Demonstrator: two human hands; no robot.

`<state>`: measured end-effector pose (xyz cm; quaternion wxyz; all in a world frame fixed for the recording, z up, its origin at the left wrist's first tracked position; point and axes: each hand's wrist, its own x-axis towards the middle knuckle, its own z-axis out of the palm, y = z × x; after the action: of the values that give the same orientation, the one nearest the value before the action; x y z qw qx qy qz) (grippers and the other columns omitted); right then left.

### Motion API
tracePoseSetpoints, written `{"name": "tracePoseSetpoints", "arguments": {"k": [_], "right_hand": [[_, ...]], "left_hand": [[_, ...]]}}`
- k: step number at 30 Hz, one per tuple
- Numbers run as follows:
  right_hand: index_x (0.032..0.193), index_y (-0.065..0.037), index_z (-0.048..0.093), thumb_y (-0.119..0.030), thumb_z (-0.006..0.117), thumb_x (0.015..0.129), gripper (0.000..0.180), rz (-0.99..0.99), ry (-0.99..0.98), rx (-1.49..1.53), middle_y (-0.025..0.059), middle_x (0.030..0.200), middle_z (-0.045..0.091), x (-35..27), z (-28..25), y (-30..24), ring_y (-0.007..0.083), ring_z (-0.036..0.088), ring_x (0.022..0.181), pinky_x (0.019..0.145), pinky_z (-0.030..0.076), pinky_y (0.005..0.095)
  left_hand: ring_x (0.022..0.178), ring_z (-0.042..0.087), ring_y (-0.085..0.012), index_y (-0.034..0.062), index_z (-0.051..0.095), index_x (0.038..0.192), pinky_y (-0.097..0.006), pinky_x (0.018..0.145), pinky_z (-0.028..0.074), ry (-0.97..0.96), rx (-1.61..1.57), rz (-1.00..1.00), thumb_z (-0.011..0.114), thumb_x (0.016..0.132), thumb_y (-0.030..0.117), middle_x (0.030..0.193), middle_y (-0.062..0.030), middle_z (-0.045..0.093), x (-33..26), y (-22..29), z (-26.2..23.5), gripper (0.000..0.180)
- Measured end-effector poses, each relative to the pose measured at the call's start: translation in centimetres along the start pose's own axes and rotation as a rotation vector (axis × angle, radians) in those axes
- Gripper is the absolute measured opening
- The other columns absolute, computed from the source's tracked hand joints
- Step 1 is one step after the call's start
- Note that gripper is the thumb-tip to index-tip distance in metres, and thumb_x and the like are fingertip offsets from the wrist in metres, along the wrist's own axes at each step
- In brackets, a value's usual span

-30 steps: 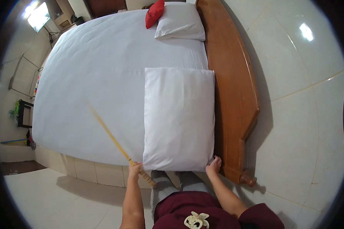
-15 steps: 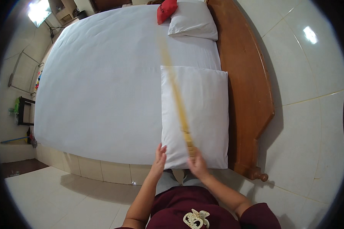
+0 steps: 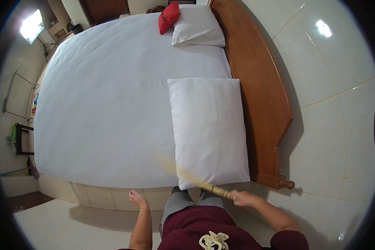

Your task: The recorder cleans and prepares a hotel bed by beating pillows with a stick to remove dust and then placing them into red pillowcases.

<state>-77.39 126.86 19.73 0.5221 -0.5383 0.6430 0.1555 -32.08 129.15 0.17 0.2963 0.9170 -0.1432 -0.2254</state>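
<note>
My right hand (image 3: 243, 198) is closed round the banded grip of a long, slim yellow stick (image 3: 210, 188). The stick slants up and to the left across the near end of a white pillow (image 3: 208, 129); its far part is smeared by motion, so I cannot tell if it touches the cloth. Off to the left, my left hand (image 3: 138, 198) hangs just past the bed's near edge, fingers loosely curled, with nothing visible in them. The pillow lies flat on a white-sheeted bed (image 3: 104, 108), beside the headboard.
A brown wooden headboard (image 3: 260, 83) bounds the bed on the right, ending in a round knob (image 3: 288, 184). At the far end are a second white pillow (image 3: 200, 27) and a small red cushion (image 3: 169, 18). A dark-framed stool (image 3: 24, 139) stands left of the bed.
The stick has swung down and left, from pointing along the pillow to lying low across its near end. My right hand moved right and nearer; my left hand drew back left, off the pillow's corner.
</note>
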Motion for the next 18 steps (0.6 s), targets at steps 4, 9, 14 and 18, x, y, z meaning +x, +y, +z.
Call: {"name": "tracePoseSetpoints", "arguments": {"k": [4,9,14,18], "right_hand": [[0.113,-0.009,0.045,-0.023,0.056,0.073,0.044,-0.163,0.064,-0.04,0.02,0.09,0.059,1.0,0.2,0.3,0.0365,0.058,0.086,0.072,0.046,0.0419],[0.102,-0.004,0.048,-0.013,0.056,0.072,0.032,0.0,0.887,0.505,0.0177,0.08,0.06,9.3,-6.3,0.7,0.0343,0.06,0.075,0.069,0.047,0.0401],[0.101,-0.007,0.05,-0.016,0.057,0.071,0.033,0.172,1.039,0.291,0.0208,0.086,0.06,18.2,-12.7,2.0,0.0392,0.058,0.084,0.073,0.045,0.0454],[0.104,-0.007,0.051,-0.017,0.059,0.07,0.036,0.092,0.899,0.341,0.0198,0.09,0.061,23.8,-15.4,6.4,0.0373,0.058,0.088,0.076,0.046,0.0429]], "left_hand": [[0.107,0.043,-0.0349,-0.002,0.037,0.122,-0.04,0.091,0.036,0.11,-0.044,0.033,0.037,0.093,0.033,0.123,-0.0226,0.035,0.5,2.1,2.6,0.046],[0.114,0.04,-0.0314,-0.0016,0.029,0.129,-0.037,0.097,0.031,-0.198,-0.289,0.109,0.043,0.091,0.035,0.128,-0.0215,0.036,-2.3,9.3,9.6,0.054],[0.117,0.039,-0.0269,-0.0019,0.029,0.13,-0.036,0.099,0.029,-0.805,-0.344,0.1,0.048,0.088,0.043,0.126,-0.0168,0.042,-3.4,14.4,19.7,0.064],[0.109,0.046,-0.0257,-0.0007,0.032,0.128,-0.037,0.091,0.038,-1.063,-0.326,-0.041,0.054,0.082,0.048,0.12,-0.0179,0.046,-4.3,20.4,22.6,0.07]]}}
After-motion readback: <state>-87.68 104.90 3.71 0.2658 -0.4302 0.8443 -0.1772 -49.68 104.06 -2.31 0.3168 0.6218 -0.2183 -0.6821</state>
